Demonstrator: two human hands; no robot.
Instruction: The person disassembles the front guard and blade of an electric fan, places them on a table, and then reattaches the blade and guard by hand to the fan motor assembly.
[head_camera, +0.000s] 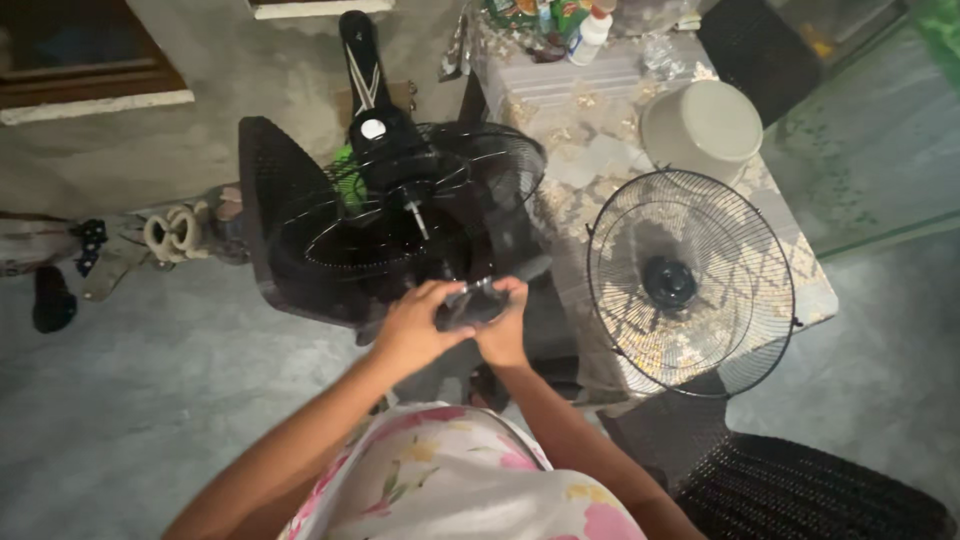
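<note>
Open floor (150, 400) to the left and near-left: free passage. Far centre blocked by the fan's rear guard (420, 215) and its bare motor shaft (417, 215), just beyond both hands. Right: detached front grille (690, 282) lies on the table (600, 140); a bowl (702, 128) behind it. Near right: wicker chair (800, 490).

White bottle (592, 36) and green packets (570, 14) at tabletop's far edge.

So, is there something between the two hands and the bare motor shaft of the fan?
Nothing visible. The left hand and right hand hold a small dark part just below the open rear guard; the motor shaft stands uncovered. The front grille lies aside on the table.
</note>
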